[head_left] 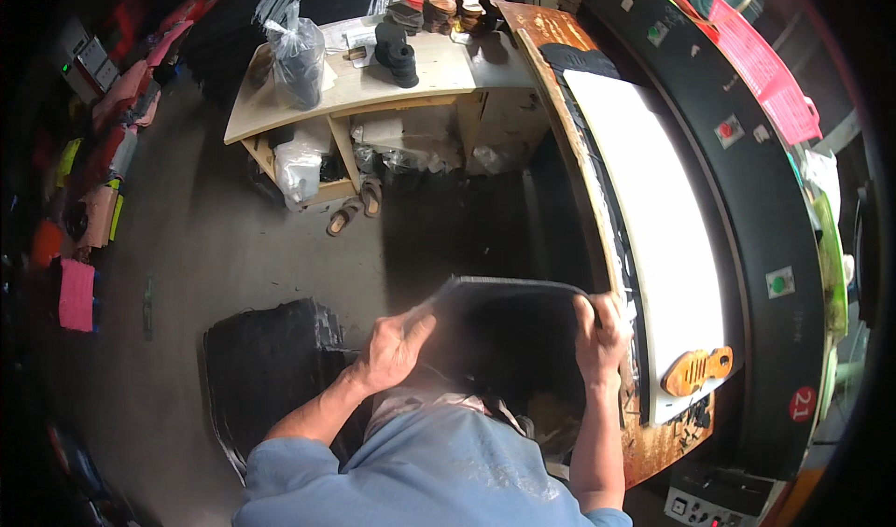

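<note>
Black sheet material filled the lower centre of the frame, where a dark sheet [513, 340] was held out between two hands before a blue shirt [420, 466]. The left hand [392, 351] had its grip closed on the sheet's left edge; the right hand [602, 338] had its grip pinched at the far right corner, just beside the long table [667, 448]. Whether that hand touched the table could not be told. Sound handling, it was judged, called for even tension, both corners kept level, and the right edge held free of the table's rim to prevent creasing.

Counted items: one held sheet, though its layers could not be distinguished; one dark pile [271, 359] on the floor at lower left; one white board [658, 210] at right, bearing one brown sole-shaped piece [698, 370]; two sandals [344, 217] at upper centre-left; one plastic bag [299, 65] on the pale table [443, 71] above; and one pink basket [761, 74] at upper right.
</note>
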A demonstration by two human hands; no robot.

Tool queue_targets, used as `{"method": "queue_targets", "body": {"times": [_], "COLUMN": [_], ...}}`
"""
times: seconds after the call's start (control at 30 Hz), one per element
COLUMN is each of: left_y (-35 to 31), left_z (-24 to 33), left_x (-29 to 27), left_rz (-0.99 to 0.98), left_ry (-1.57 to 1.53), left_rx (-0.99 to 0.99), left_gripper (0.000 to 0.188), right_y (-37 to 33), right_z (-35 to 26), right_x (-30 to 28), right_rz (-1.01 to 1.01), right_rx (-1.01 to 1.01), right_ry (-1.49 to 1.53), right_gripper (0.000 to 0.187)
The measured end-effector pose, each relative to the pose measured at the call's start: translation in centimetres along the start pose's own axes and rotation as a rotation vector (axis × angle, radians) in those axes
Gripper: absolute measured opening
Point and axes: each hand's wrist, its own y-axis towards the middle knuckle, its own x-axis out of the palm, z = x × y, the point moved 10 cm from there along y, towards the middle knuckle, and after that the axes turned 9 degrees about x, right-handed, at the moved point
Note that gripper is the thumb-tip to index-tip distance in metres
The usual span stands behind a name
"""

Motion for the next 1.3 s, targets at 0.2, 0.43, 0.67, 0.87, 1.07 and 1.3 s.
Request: {"method": "queue_targets", "body": {"times": [0.2,0.43,0.67,0.87,1.07,1.3], "left_y": [4.6,7.7,10.7,13.0,20.8,34.7], "left_z": [-3.9,-4.3,-2.1,-12.1,-32.6,-32.5], "left_x": [-6.5,-0.6,-0.7,-6.4,-7.7,3.6], "left_rz": [0.138,-0.056,-0.003,0.224,0.344,0.104], "left_ry": [0.143,0.241,0.261,-0.028,0.111,-0.224], "left_rx": [-0.096,0.052,0.313,0.076,-0.330,-0.182], "left_gripper": [0.027,0.067,0.064,0.054,0.086,0.072], "right_y": [2.6,-0.5,6.8,11.9,14.8,7.8], "right_z": [-7.1,-12.0,-11.2,-7.4,3.6,15.4], "right_x": [5.3,19.3,18.6,12.0,-4.7,-30.0], "right_rz": [-0.171,-0.645,-0.277,-0.267,0.110,0.785], "right_rx": [0.105,0.480,0.580,0.420,0.161,0.145], "right_ry": [0.278,0.419,0.764,0.805,0.804,0.091], "right_gripper": [0.039,0.045,0.018,0.020,0.025,0.033]}}
